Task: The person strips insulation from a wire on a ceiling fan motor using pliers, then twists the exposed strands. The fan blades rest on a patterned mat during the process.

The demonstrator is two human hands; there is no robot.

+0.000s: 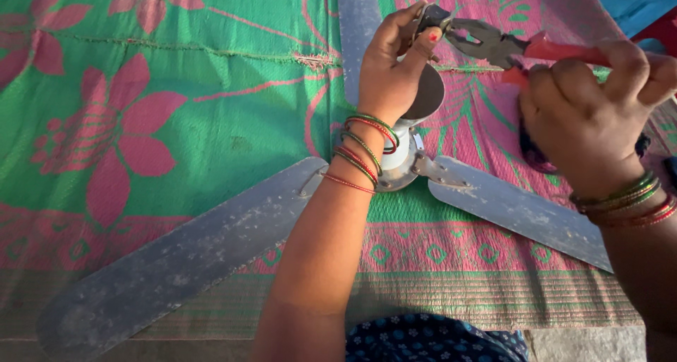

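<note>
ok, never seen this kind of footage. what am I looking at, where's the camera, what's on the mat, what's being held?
There is no machine here: a person works with two bare hands, and the single picture comes from a camera worn on the head, looking down at them.

On the green and pink flowered woven mat lies a dusty grey ceiling fan with long metal blades spreading from its central silver hub.

The left hand, with bangles on the wrist, pinches a small metal part above the hub.

The right hand has its grip closed round the red handles of dark metal pliers, whose jaws bite on that same small part. What exactly the part is, I cannot tell.
</note>
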